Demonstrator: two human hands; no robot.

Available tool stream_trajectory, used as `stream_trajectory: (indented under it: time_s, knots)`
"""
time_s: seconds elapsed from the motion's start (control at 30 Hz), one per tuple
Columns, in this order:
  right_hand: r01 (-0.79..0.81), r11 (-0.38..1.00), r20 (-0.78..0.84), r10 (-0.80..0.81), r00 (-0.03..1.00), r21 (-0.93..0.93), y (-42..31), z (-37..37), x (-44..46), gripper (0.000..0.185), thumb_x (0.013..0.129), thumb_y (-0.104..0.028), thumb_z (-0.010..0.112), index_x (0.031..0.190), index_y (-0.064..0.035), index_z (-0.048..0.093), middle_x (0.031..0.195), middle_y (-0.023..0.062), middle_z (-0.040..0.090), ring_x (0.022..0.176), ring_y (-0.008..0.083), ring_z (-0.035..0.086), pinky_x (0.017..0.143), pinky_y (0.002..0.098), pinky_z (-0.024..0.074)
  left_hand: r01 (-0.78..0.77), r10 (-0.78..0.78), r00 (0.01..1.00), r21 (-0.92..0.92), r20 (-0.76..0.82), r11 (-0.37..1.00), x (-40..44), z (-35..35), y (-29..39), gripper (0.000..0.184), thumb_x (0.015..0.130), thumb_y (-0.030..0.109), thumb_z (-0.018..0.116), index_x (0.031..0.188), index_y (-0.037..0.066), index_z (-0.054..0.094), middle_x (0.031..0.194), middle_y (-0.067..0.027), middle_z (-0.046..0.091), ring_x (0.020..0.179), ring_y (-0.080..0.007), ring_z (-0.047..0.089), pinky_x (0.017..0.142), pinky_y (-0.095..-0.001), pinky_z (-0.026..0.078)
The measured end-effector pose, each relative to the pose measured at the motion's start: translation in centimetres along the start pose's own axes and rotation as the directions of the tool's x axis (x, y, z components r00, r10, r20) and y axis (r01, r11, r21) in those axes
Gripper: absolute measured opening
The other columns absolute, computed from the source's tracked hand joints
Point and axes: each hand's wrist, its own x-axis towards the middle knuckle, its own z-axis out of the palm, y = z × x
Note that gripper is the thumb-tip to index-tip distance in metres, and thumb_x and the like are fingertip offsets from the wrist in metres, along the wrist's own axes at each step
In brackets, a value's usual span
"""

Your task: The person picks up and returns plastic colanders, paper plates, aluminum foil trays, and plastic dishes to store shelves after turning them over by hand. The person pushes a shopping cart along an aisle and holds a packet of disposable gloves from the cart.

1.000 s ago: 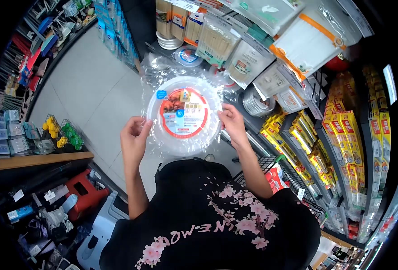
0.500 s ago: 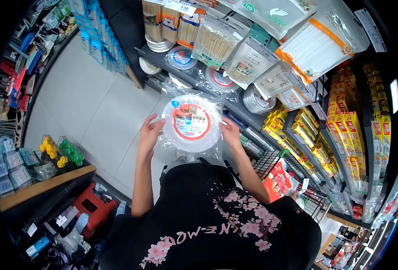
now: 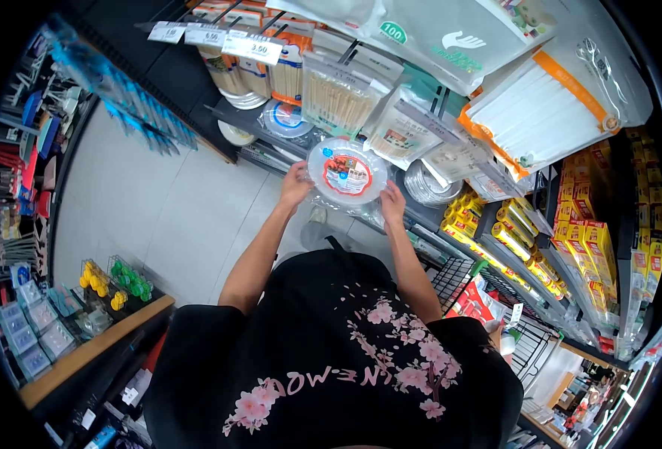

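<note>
A clear-wrapped pack of round white plates [image 3: 347,171] with a red-ringed label is held level between my two hands, at the shelf's front edge. My left hand [image 3: 296,187] grips its left rim, fingers closed on the wrapping. On the right rim, my right hand [image 3: 392,203] pinches the pack. Just behind it hang packets of wooden sticks [image 3: 340,93]. A blue-labelled plate pack [image 3: 286,120] lies on the shelf to the left, and a stack of foil trays [image 3: 430,184] is at the right.
A wire shopping basket [image 3: 529,348] with a red packet [image 3: 474,303] stands at my right. Yellow boxes [image 3: 589,251] fill the right shelves. Blue packets [image 3: 121,90] hang at the left. A wood-edged display [image 3: 99,348] stands at lower left, beside the tiled floor [image 3: 151,202].
Both hands have carried the plate pack forward and slightly right, up to the shelf. The view has shifted closer to the hanging packets.
</note>
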Motion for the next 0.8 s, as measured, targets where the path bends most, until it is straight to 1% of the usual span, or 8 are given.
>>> stream_trajectory:
  time_s: [0.23, 0.33, 0.4, 0.47, 0.53, 0.57, 0.67, 0.8]
  knots:
    - [-0.018, 1.0, -0.086, 0.019, 0.996, 0.014, -0.8, 0.5, 4.7, 0.048, 0.092, -0.004, 0.059, 0.139, -0.0061, 0.051, 0.118, 0.0115, 0.066, 0.092, 0.0144, 0.061, 0.083, 0.0269, 0.0476, -0.117, 0.117, 0.993, 0.025, 0.031, 0.993, 7.0, 4.2, 0.3, 0.066, 0.08, -0.012, 0.061, 0.14, 0.01, 0.041, 0.129, -0.0136, 0.058, 0.098, -0.016, 0.062, 0.083, -0.0283, 0.051]
    - [0.085, 0.936, 0.0, -0.09, 0.996, -0.342, -1.6, 0.1, 5.5, 0.054, 0.089, -0.011, 0.064, 0.142, -0.009, 0.049, 0.133, 0.0183, 0.058, 0.104, 0.0256, 0.062, 0.089, 0.0348, 0.0486, -0.051, 0.045, 0.998, 0.128, 0.043, 0.99, 9.9, 5.0, -0.8, 0.069, 0.082, -0.009, 0.061, 0.144, 0.01, 0.038, 0.135, -0.0167, 0.056, 0.107, -0.0203, 0.061, 0.089, -0.0292, 0.05]
    - [0.34, 0.637, 0.167, -0.317, 0.934, -0.692, -2.2, 0.9, 4.9, 0.061, 0.085, -0.025, 0.07, 0.141, -0.0087, 0.05, 0.148, 0.0237, 0.043, 0.127, 0.04, 0.05, 0.105, 0.0452, 0.0415, -0.091, 0.078, 0.995, 0.264, 0.061, 0.96, 10.7, 5.2, -2.1, 0.071, 0.081, -0.004, 0.063, 0.146, 0.011, 0.036, 0.14, -0.0191, 0.051, 0.116, -0.0255, 0.058, 0.096, -0.0332, 0.047]
    - [0.281, 0.595, 0.178, -0.227, 0.957, -0.753, -3.5, 2.1, 3.0, 0.07, 0.08, -0.029, 0.074, 0.143, -0.0116, 0.049, 0.153, 0.0258, 0.033, 0.134, 0.0456, 0.04, 0.109, 0.0501, 0.0368, -0.135, 0.114, 0.991, 0.394, 0.076, 0.909, 9.9, 5.5, -2.0, 0.075, 0.081, 0.001, 0.065, 0.148, 0.012, 0.034, 0.145, -0.0214, 0.046, 0.125, -0.0308, 0.054, 0.102, -0.0373, 0.045]
    - [0.316, 0.316, 0.249, -0.234, 0.94, -0.895, -4.1, 3.4, 0.4, 0.073, 0.079, -0.029, 0.075, 0.144, -0.0144, 0.047, 0.154, 0.0231, 0.031, 0.138, 0.0424, 0.036, 0.111, 0.0532, 0.0337, -0.237, 0.235, 0.962, 0.842, 0.135, 0.485, 6.8, 5.9, -0.6, 0.083, 0.079, 0.013, 0.071, 0.151, 0.014, 0.031, 0.153, -0.024, 0.035, 0.142, -0.0377, 0.035, 0.113, -0.0483, 0.033]
    - [0.315, 0.318, 0.249, -0.233, 0.94, -0.894, -4.1, 3.9, -0.5, 0.073, 0.079, -0.029, 0.075, 0.144, -0.0144, 0.047, 0.154, 0.0231, 0.031, 0.138, 0.0424, 0.036, 0.111, 0.0532, 0.0337, -0.282, 0.257, 0.948, 0.869, 0.187, 0.407, 5.5, 6.0, -0.6, 0.085, 0.078, 0.023, 0.074, 0.152, 0.017, 0.032, 0.156, -0.0237, 0.028, 0.146, -0.0408, 0.021, 0.117, -0.057, 0.021]
    - [0.41, 0.311, 0.391, -0.125, 0.912, -0.857, -4.1, 4.7, -1.6, 0.076, 0.079, -0.025, 0.074, 0.147, -0.0163, 0.042, 0.156, 0.0209, 0.027, 0.142, 0.0415, 0.029, 0.113, 0.0583, 0.027, -0.467, 0.362, 0.853, 0.861, 0.377, 0.202, 3.1, 6.1, -0.2, 0.083, 0.079, 0.028, 0.076, 0.151, 0.018, 0.034, 0.157, -0.0208, 0.027, 0.147, -0.0414, 0.02, 0.117, -0.0605, 0.018]
    - [0.544, 0.195, 0.535, -0.101, 0.839, -0.816, -3.7, 4.9, -1.7, 0.074, 0.079, -0.021, 0.072, 0.147, -0.0175, 0.042, 0.154, 0.0168, 0.033, 0.142, 0.037, 0.032, 0.114, 0.0578, 0.027, -0.579, 0.327, 0.796, 0.797, 0.509, 0.168, 3.8, 5.5, -2.1, 0.081, 0.079, 0.033, 0.077, 0.149, 0.019, 0.038, 0.157, -0.0174, 0.027, 0.147, -0.0406, 0.02, 0.118, -0.0594, 0.016]
